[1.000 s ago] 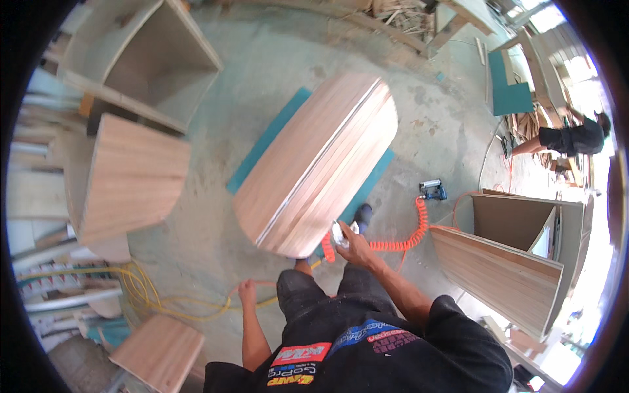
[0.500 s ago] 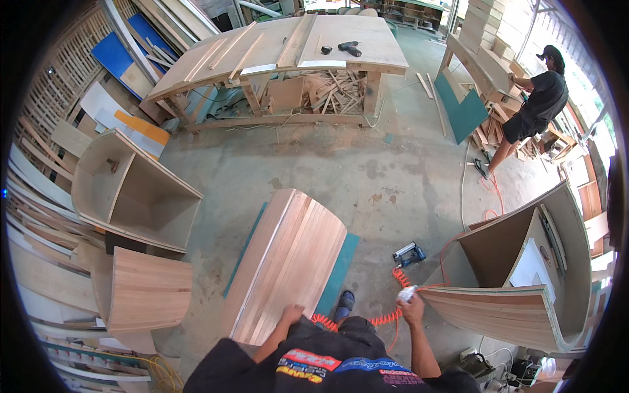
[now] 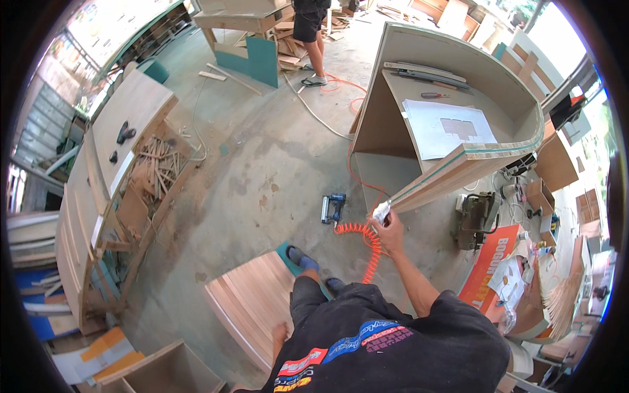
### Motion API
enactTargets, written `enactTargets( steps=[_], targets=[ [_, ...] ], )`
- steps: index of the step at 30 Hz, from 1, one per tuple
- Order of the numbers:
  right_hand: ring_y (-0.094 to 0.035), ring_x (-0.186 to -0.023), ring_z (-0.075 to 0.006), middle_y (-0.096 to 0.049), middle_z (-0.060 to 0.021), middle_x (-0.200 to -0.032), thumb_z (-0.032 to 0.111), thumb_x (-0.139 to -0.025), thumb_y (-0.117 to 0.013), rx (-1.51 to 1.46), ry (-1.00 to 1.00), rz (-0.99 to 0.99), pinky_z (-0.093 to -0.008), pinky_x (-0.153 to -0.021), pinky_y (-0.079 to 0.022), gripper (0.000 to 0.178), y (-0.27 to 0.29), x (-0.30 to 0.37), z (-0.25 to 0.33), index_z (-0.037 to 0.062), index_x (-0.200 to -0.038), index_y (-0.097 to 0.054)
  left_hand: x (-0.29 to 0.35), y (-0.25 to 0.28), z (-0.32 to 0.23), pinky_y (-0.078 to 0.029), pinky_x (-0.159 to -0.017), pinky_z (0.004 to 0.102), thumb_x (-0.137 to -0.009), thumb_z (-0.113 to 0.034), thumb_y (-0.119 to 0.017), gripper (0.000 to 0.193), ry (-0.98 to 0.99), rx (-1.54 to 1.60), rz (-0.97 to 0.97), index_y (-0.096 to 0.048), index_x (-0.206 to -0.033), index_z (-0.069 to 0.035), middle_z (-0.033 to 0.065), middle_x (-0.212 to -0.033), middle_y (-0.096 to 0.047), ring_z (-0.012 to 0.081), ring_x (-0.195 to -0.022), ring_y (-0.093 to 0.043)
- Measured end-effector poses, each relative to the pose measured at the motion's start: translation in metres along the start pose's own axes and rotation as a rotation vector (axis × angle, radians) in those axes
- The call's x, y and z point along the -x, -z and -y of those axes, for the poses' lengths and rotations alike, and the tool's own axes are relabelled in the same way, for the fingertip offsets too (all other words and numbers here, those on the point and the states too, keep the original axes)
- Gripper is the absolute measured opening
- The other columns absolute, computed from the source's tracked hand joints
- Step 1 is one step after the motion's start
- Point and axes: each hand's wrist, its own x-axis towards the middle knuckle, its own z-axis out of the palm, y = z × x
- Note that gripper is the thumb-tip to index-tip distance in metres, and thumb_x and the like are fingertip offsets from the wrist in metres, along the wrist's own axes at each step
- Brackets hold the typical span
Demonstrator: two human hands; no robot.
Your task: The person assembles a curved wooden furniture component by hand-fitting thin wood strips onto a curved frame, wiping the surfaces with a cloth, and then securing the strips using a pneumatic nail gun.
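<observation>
In my right hand [image 3: 391, 234] is a small crumpled white thing [image 3: 381, 212], gripped beside the edge of a large curved wooden cabinet [image 3: 429, 178]. Its exact kind is too small to make out. An orange coiled air hose [image 3: 372, 257] hangs just below that hand and leads to a blue-and-black nail gun [image 3: 333, 208] on the floor. My left hand [image 3: 280, 333] rests on the curved slatted wood panel [image 3: 252, 295] beside my leg, its fingers partly visible and seemingly laid flat.
A paper sheet [image 3: 452, 128] and a screwdriver [image 3: 434, 95] lie on the cabinet. The workbench [image 3: 114, 105] on the left carries a drill [image 3: 126, 133]. Another person [image 3: 311, 39] stands at the back. A dark green machine [image 3: 476, 221] and an orange banner [image 3: 488, 265] are at right.
My view has turned to the right, bringing the curved cabinet to the middle right. My right hand still holds the white thing, and my left hand stays on the slatted panel.
</observation>
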Motion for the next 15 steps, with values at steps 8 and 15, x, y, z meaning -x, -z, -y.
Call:
enactTargets(
  steps=[8, 15],
  targets=[
    [-0.064, -0.084, -0.0174, -0.068, -0.0061, -0.094, 0.025, -0.08, -0.08, 0.219, 0.127, -0.208, -0.0356, -0.077, -0.052, 0.034, -0.04, -0.158, 0.094, 0.0062, -0.105, -0.067, -0.083, 0.042, 0.009, -0.052, -0.078, 0.047, -0.093, -0.037, -0.05, 0.038, 0.156, 0.289, 0.207, -0.07, -0.107, -0.009, 0.0152, -0.099, -0.071, 0.0318, -0.087, -0.068],
    [-0.067, -0.087, -0.027, -0.068, -0.0199, -0.109, 0.042, -0.089, -0.072, 0.821, 0.265, -0.766, -0.0419, -0.073, -0.056, 0.051, 0.123, -0.34, 0.016, -0.0024, -0.113, -0.063, -0.239, 0.247, 0.001, -0.047, -0.096, 0.0481, -0.09, -0.049, -0.056, 0.053, 0.471, 0.581, -0.377, -0.068, -0.111, -0.002, 0.0248, -0.117, -0.065, 0.0417, -0.115, -0.058]
  ],
)
